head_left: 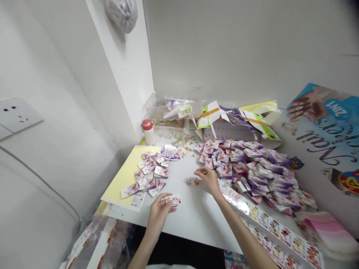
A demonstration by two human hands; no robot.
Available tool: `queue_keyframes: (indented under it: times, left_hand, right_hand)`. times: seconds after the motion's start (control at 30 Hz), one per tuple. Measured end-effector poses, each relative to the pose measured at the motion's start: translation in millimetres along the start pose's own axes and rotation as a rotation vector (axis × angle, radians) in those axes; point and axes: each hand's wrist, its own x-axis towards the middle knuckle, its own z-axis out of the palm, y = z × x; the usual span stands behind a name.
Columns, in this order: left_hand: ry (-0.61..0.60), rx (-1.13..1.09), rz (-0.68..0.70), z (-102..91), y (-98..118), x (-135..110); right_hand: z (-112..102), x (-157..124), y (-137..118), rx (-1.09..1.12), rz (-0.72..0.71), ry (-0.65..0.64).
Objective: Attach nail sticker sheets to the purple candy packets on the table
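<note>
My left hand (pixel 160 212) is closed around a small white printed card box (pixel 175 200) near the table's front edge. Above the table my right hand (pixel 208 179) has thumb and fingers drawn together; whatever they hold, if anything, is too small to make out. Just beside it, a few small orange, red and green pieces (pixel 189 182) lie on the white tabletop (pixel 183 216). Left of the hands, several small purple-and-white boxes (pixel 150 172) rest on a yellow sheet (pixel 119 185), with a fan of flat purple-and-white cards (pixel 170 152) behind them.
A large heap of similar boxes (pixel 246 164) covers the right side. Long printed sticker strips (pixel 269 220) lie in front of it. Loose colourful bits (pixel 183 143), a red-capped bottle (pixel 148 132) and an opened carton (pixel 230 130) stand at the back. A big Nail Stickers carton (pixel 325 138) is at right.
</note>
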Motion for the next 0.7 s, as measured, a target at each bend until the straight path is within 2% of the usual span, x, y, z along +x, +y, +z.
queue_keyframes:
  times: [0.1, 0.2, 0.23, 0.3, 0.37, 0.43, 0.47, 0.57, 0.63, 0.7]
  left_hand:
    - [0.023, 0.062, 0.037, -5.0, -11, 5]
    - [-0.034, 0.11, 0.064, -1.0, -21, 4]
    - [-0.067, 0.116, 0.069, 2.1, -22, 2]
    - [-0.135, 0.146, 0.075, 8.4, -23, -2]
    - [-0.2, 0.257, 0.111, 10.4, -20, -3]
    - [-0.206, 0.476, 0.237, 4.8, -14, 2]
    - [-0.168, 0.624, 0.338, -0.7, -11, 7]
    - [0.077, 1.062, 0.583, -21.7, -3, 30]
    - [0.211, 1.354, 0.609, -33.1, -1, 46]
    - [0.217, 1.549, 0.595, -39.3, -1, 59]
  right_hand:
    - [-7, -25, -20, 0.058, -0.001, -0.107]
    - [-9, -60, -39, 0.177, -0.017, -0.493]
    - [-8, -71, -43, 0.177, -0.035, -0.567]
    - [-3, -88, -44, 0.205, -0.012, -0.613]
    - [1, -96, -38, 0.238, 0.035, -0.588]
    - [3, -97, -29, 0.27, 0.076, -0.5]
    - [2, -96, -25, 0.282, 0.095, -0.444]
    - [-5, -91, -20, 0.314, 0.184, -0.333]
    - [-10, -89, -23, 0.335, 0.247, -0.329]
    - [-13, -90, -27, 0.37, 0.297, -0.33]
